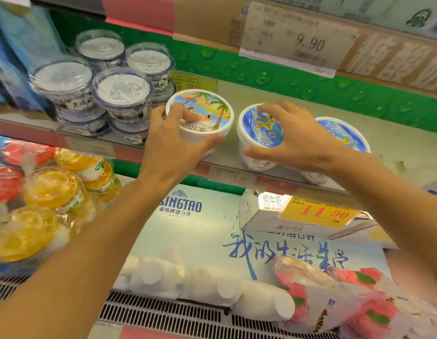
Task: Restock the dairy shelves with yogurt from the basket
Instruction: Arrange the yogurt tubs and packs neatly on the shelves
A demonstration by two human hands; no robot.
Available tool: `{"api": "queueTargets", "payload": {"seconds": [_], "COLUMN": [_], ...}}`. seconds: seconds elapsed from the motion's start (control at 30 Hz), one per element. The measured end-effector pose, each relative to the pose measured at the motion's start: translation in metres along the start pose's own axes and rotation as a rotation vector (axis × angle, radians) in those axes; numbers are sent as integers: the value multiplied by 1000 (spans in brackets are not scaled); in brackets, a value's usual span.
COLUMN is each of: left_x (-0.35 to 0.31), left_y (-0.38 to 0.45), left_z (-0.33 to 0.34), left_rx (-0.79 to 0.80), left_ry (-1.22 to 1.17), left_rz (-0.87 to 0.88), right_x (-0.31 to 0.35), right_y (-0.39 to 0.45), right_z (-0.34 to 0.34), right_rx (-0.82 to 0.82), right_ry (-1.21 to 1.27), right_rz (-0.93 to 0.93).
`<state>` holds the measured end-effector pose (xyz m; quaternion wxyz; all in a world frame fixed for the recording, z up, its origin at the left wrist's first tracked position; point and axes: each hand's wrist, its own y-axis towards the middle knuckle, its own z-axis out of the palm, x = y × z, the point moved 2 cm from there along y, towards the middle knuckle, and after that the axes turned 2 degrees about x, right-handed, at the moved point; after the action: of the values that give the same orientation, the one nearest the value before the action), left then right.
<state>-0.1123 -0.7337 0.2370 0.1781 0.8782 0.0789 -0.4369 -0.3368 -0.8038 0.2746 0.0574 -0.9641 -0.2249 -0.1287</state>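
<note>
My left hand (174,140) grips a white yogurt tub with a beach-and-palm lid (207,111), tilted at the front of the grey shelf (298,113). My right hand (298,138) holds a white yogurt tub with a blue lid (259,133), standing near the shelf's front edge. A second blue-lidded tub (344,135) sits just right of it, partly hidden by my right wrist. The basket is out of view.
Stacked clear-lidded yogurt cups (119,94) fill the shelf's left end. Price tags (298,37) hang from the shelf above. Below lie yellow jelly cups in bags (53,189), white bottles (212,287), a milk carton (264,211) and pink-printed bags (347,297).
</note>
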Motion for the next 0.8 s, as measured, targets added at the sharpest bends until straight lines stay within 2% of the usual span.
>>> {"api": "queueTargets", "payload": {"seconds": [0.07, 0.17, 0.33, 0.43, 0.57, 0.8], "left_x": [3, 6, 9, 7, 4, 7], "left_y": [5, 16, 33, 36, 41, 57], "left_z": [-1, -4, -6, -1, 7, 0], "left_rx": [36, 185, 318, 287, 186, 306], "left_ry": [-42, -144, -384, -524, -471, -486], "left_rz": [30, 34, -62, -161, -239, -264], "right_x": [-1, -3, -11, -12, -10, -13], "right_y": [1, 2, -1, -2, -4, -8], "right_z": [-1, -5, -1, 4, 0, -3], "right_rx": [-2, -8, -30, -22, -23, -21], "right_ry": [-14, -44, -56, -86, -77, -62], "right_rz": [-3, 11, 30, 44, 48, 62]}}
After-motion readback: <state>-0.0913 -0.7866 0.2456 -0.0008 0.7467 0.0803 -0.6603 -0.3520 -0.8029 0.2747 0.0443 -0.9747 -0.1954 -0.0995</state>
